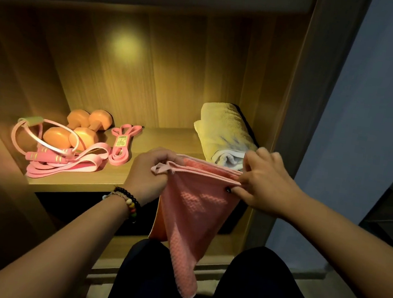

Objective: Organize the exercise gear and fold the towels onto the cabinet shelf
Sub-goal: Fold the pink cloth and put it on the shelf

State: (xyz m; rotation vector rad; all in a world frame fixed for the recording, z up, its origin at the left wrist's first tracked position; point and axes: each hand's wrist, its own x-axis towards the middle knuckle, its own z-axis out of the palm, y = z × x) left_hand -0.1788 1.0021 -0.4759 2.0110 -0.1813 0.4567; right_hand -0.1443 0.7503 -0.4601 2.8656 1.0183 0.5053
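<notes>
I am looking into a lit wooden cabinet (295,92) whose shelf (161,141) is holding the gear: 2 orange dumbbells (81,131) are lying at the back left, a pink jump rope (41,146) is looping around and in front of them with its handles side by side, a wide pink resistance band (75,165) is sprawling under those handles toward the shelf's front edge, and a narrower pink band with a label (121,142) is lying just to the right of the dumbbells. At the shelf's right end a pale folded towel (225,132) is resting against the side wall. I am holding a pink towel (194,211) in front of the shelf's edge, above my dark-trousered knees. Its textured, waffle-like face is turning toward me, its top edge is stretching nearly level between my hands, and the rest is hanging down in a tapering point; a small fabric loop is sticking out at the left corner. My left hand (148,175), with beaded bracelets (128,202) on the wrist, is pinching the left corner with curled fingers. My right hand (268,183) is pinching the right corner between thumb and fingers.
</notes>
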